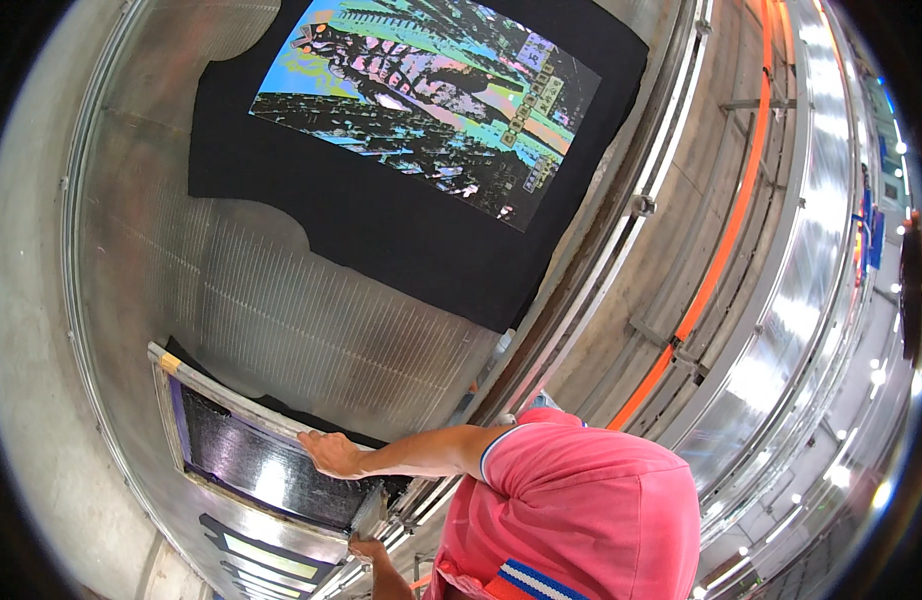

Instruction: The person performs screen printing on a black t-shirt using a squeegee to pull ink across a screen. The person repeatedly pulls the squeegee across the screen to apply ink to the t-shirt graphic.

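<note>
A screen-printing frame with a dark, glossy mesh lies tilted over the metal table at the lower left. Black cloth shows from under its far edge. My right hand has its fingers closed over the frame's far bar. Closer to me, my left hand is around the frame's near corner, with part of it hidden. An ink-smeared squeegee-like piece rests at the frame's right end, just above my left hand.
A black shirt panel with a bright multicoloured print lies flat farther up the table. More dark pieces with pale rectangles lie at the lower left. Metal rails and an orange pipe run along the right.
</note>
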The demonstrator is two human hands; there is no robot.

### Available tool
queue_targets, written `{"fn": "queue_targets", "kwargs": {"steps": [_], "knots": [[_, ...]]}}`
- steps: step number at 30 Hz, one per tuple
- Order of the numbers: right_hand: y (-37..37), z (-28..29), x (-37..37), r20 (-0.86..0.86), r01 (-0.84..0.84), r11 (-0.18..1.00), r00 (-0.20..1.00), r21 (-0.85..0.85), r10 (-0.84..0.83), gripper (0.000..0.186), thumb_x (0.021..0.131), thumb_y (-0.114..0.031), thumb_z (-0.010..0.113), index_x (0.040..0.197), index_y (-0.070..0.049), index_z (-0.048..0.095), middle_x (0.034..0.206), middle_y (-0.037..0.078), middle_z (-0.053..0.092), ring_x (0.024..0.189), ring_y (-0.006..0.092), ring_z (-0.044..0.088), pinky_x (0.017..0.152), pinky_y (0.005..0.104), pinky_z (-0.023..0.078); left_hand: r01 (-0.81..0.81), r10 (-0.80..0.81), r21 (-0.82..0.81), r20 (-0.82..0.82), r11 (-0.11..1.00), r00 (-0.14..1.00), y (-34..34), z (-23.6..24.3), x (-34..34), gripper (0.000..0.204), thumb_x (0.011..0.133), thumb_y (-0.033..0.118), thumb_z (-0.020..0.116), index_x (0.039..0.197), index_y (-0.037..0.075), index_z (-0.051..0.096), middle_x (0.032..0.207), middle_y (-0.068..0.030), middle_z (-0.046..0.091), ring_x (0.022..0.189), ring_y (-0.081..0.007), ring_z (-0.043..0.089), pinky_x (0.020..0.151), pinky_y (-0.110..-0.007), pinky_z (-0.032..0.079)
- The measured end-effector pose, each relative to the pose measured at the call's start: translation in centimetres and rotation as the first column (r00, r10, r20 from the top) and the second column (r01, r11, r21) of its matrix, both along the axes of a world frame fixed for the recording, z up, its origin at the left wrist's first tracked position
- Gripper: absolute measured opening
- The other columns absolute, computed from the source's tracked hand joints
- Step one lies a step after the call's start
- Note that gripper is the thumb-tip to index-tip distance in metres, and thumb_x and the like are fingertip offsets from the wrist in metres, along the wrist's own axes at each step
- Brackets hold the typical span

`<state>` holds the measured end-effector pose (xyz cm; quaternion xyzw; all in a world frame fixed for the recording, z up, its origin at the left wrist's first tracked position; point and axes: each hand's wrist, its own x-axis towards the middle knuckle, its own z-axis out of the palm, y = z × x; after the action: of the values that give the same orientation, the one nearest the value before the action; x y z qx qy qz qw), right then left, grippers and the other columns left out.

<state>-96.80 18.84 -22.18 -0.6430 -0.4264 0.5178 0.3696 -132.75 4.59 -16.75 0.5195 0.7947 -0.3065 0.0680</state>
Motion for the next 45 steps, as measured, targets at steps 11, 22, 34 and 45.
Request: {"fn": "queue_targets", "kwargs": {"steps": [11,22,34,45], "knots": [[0.0,-0.5,-0.5,0.022,0.011,1.0,1.0,0.027,-0.011,0.021,0.085,-0.004,0.056,0.103,0.003,0.047,0.083,0.02,0.06,0.062,0.0324,0.067,0.049,0.0397,0.053,0.072,-0.075,0.063,0.057,0.995,0.996,-0.3,0.3,0.4,0.041,0.068,-0.003,0.067,0.109,-0.002,0.069,0.109,-0.0224,0.066,0.106,-0.0399,0.059,0.097,-0.047,0.047],[-0.1,0.0,0.3,-0.002,-0.035,0.999,0.999,-0.006,0.035,0.027,0.085,-0.003,0.057,0.108,0.005,0.047,0.086,0.022,0.06,0.065,0.0342,0.067,0.052,0.0402,0.054,0.027,-0.027,-0.036,0.027,0.999,0.999,0.5,0.5,1.1,0.041,0.065,-0.003,0.069,0.106,-0.004,0.069,0.11,-0.0247,0.067,0.106,-0.0426,0.061,0.098,-0.049,0.046],[-0.1,-0.5,-0.5,0.032,0.017,1.0,0.999,0.024,-0.018,0.019,0.089,-0.007,0.056,0.102,0.004,0.047,0.078,0.02,0.058,0.058,0.0308,0.064,0.044,0.0383,0.051,-0.004,0.002,0.032,0.075,0.999,0.997,-0.4,0.2,0.2,0.041,0.066,-0.004,0.07,0.107,-0.004,0.069,0.111,-0.0224,0.065,0.109,-0.0408,0.057,0.1,-0.048,0.044],[-0.3,-0.6,-0.6,0.018,0.07,0.996,0.997,0.055,-0.072,0.02,0.089,-0.006,0.056,0.103,0.003,0.046,0.081,0.021,0.059,0.059,0.0331,0.066,0.046,0.0401,0.051,0.005,-0.011,0.076,0.08,0.997,0.997,-0.4,-0.4,0.0,0.041,0.066,-0.004,0.071,0.107,-0.003,0.068,0.114,-0.022,0.063,0.111,-0.0412,0.055,0.101,-0.05,0.043]]}}
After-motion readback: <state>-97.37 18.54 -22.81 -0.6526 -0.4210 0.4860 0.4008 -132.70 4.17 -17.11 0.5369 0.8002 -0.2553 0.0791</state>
